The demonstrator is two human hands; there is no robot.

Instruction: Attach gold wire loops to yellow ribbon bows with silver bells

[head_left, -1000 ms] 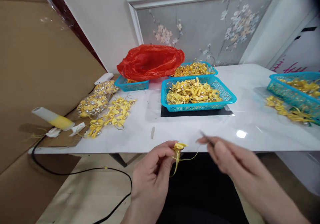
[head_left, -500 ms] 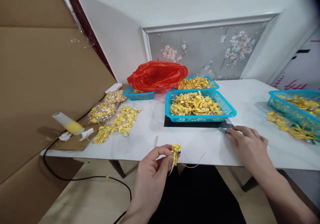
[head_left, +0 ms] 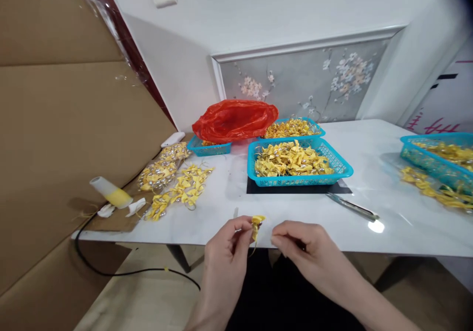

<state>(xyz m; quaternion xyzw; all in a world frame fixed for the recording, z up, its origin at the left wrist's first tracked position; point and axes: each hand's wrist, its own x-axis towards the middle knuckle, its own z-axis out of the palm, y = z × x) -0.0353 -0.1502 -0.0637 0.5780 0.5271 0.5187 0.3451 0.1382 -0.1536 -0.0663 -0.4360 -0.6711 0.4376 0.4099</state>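
On the white marble-look table (head_left: 369, 173), a blue plastic basket (head_left: 342, 166) of yellow ribbon bows sits at centre on a black mat (head_left: 295, 189). A crumpled red plastic bag (head_left: 234, 119) lies at eleven o'clock of it. Metal scissors (head_left: 353, 207) rest at four o'clock. A yellow-and-white glue gun (head_left: 110, 192) lies at nine o'clock.

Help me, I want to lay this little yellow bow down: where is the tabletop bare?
Bare marble lies along the near edge between the loose bows and the scissors, in front of the middle basket. More lies behind the scissors toward the right basket. The left end is crowded: bows, packets, glue gun.
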